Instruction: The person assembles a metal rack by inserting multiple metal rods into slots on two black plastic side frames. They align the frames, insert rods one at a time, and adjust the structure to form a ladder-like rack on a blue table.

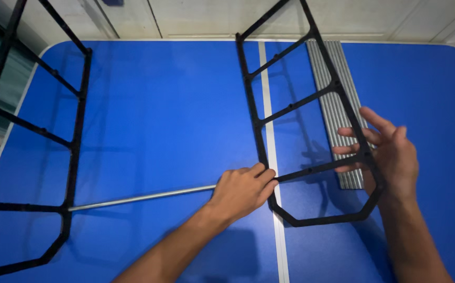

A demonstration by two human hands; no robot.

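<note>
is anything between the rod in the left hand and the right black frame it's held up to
Nothing visible. The left hand grips the rod right at the right frame, with bare blue table around. The right hand braces the frame's far side, clear of the rod.

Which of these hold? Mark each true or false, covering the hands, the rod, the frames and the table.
1. The left hand grips a metal rod. True.
2. The right hand lies flat on the table. False: it is open against the right black frame.
3. The table is red. False: it is blue.
4. The rod's far end meets the left black frame. True.
5. A bundle of grey rods lies behind the right frame. True.
</note>
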